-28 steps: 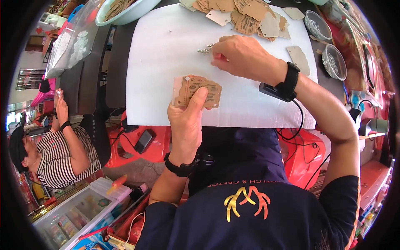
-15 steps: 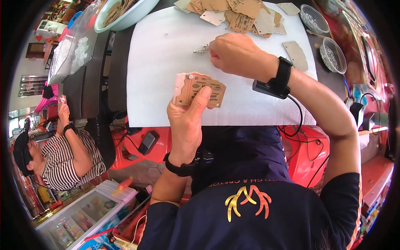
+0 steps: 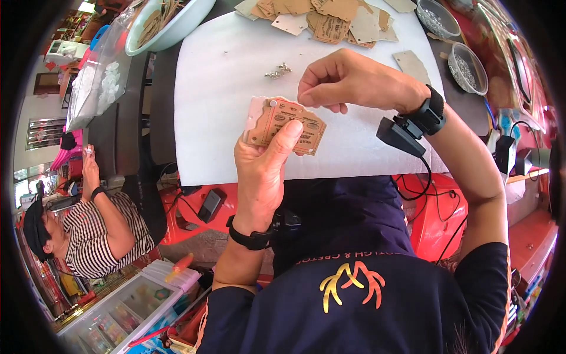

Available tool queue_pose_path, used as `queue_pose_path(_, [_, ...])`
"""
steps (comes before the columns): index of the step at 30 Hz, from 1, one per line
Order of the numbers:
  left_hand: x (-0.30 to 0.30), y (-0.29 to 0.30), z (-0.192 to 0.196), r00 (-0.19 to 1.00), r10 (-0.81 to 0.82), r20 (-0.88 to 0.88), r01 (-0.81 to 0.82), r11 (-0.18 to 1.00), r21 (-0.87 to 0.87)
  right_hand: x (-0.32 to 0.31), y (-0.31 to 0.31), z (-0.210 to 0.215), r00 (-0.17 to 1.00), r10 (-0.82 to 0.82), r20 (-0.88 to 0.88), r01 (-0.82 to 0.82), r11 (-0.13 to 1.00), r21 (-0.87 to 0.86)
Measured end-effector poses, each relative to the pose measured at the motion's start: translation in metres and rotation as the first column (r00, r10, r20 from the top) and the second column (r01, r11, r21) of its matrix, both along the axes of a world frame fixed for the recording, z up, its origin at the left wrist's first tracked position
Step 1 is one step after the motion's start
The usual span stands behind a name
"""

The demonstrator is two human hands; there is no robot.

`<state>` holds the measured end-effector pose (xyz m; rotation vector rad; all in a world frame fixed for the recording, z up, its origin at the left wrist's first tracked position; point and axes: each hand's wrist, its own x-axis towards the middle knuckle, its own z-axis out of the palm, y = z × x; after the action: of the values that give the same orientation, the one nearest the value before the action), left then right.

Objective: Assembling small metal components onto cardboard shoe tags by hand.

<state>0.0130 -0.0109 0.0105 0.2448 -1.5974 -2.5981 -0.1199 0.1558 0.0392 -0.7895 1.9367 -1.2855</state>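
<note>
My left hand (image 3: 259, 171) grips a small set of brown printed cards (image 3: 306, 128) with a wavy torn-look edge, its thumb pressed on the front. Behind the front card a pale one shows along the left side. A small round white stud (image 3: 273, 102) sits near the upper left corner. Just past the cards' upper right edge hovers my right hand (image 3: 351, 82), thumb and forefinger pinched together; what they hold, if anything, is hidden. A little heap of small shiny metal pieces (image 3: 278, 72) lies on the white sheet (image 3: 218, 118) beyond the cards.
Many brown and grey cards (image 3: 333, 26) are piled at the far edge, with one grey card (image 3: 411, 66) apart. Two clear bowls (image 3: 479, 88) of small metal pieces stand right. A pale blue basin (image 3: 191, 23) is far left. Another person (image 3: 106, 230) sits at left.
My right hand has drawn back from the metal heap toward the cards, its fingers now pinched near their upper right edge. The cards in my left hand have tilted slightly.
</note>
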Motion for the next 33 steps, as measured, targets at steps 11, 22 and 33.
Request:
queue_pose_path(11, [-0.006, 0.009, 0.009, 0.993, -0.115, -0.008, 0.114, 0.99, -0.085, 0.009, 0.024, -0.004, 0.948, 0.062, 0.311, 0.009, 0.975, -0.221])
queue_pose_path(22, [-0.004, 0.011, 0.01, 0.986, -0.166, -0.016, 0.164, 0.982, -0.098, 0.009, 0.033, -0.012, 0.884, 0.106, 0.456, 0.025, 0.962, -0.271])
queue_pose_path(33, [-0.005, 0.009, 0.006, 0.986, -0.156, -0.061, 0.148, 0.981, -0.123, 0.024, 0.037, 0.003, 0.926, 0.075, 0.37, 0.021, 0.969, -0.248])
